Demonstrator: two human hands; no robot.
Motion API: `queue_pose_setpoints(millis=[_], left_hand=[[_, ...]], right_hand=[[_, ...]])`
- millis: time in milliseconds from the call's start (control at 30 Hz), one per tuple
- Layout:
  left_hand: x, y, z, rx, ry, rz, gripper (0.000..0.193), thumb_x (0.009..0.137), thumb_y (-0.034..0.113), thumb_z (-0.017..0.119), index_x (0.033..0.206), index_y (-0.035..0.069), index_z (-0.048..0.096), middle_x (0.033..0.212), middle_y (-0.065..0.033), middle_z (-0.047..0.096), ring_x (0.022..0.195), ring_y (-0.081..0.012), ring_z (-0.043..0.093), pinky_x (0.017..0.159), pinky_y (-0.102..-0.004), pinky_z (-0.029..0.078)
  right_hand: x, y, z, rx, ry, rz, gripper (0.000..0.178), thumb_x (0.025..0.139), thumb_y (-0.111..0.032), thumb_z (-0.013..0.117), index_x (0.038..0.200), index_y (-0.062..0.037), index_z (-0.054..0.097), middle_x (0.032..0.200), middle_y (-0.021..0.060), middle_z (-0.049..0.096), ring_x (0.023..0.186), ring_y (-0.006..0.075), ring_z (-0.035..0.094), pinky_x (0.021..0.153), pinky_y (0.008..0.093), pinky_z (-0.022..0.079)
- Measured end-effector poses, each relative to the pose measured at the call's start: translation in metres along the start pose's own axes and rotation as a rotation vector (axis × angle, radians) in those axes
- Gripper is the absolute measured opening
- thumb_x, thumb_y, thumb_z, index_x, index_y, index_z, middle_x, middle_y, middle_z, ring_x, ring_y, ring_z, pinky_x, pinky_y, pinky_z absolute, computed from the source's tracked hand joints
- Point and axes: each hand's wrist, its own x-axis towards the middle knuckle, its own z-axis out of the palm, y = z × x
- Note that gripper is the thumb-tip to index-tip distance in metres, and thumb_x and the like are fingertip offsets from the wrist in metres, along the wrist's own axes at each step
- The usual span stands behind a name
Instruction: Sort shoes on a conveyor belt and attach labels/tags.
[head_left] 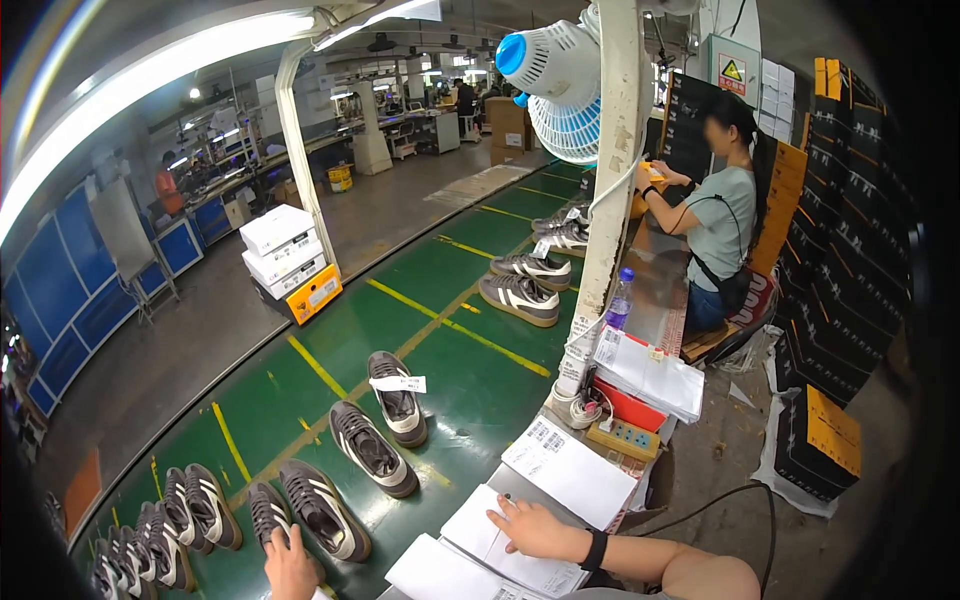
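Observation:
My left hand grips a dark grey sneaker with white stripes at its heel end, on the green conveyor belt. Its matching sneaker lies just to the right. My right hand, fingers spread, rests on a stack of white paper sheets. More white paper stacks lie on either side, one farther away and one nearer. Ahead on the belt is another pair of sneakers, with a white paper slip across one opening.
Several sneakers line the belt at left, others farther up. A post with a fan and a power strip stand at right. Beyond sits a co-worker beside stacked black boxes. White boxes stand across the belt.

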Motion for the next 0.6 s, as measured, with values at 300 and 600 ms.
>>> queue_pose_setpoints(millis=[300,600], left_hand=[[0.021,0.019,0.04,-0.409,-0.086,0.024,0.053,0.057,0.043,0.086,0.088,0.002,0.071,0.121,-0.0269,0.059,0.088,-0.0384,0.068,0.081,-0.0438,0.054],[0.027,0.035,0.047,-0.271,0.051,0.154,0.044,0.053,0.03,0.087,0.078,-0.001,0.071,0.136,-0.031,0.047,0.097,-0.042,0.063,0.082,-0.0454,0.053]], right_hand=[[0.002,0.002,-0.008,-0.004,-0.057,-0.054,0.08,0.071,-0.019,0.08,0.141,-0.0015,0.044,0.14,0.0355,0.043,0.107,0.0382,0.06,0.084,0.0438,0.053],[0.005,0.003,-0.019,-0.058,-0.066,-0.084,0.075,0.064,-0.006,0.073,0.134,0.0002,0.048,0.134,0.0369,0.049,0.097,0.0366,0.064,0.079,0.0408,0.052]])
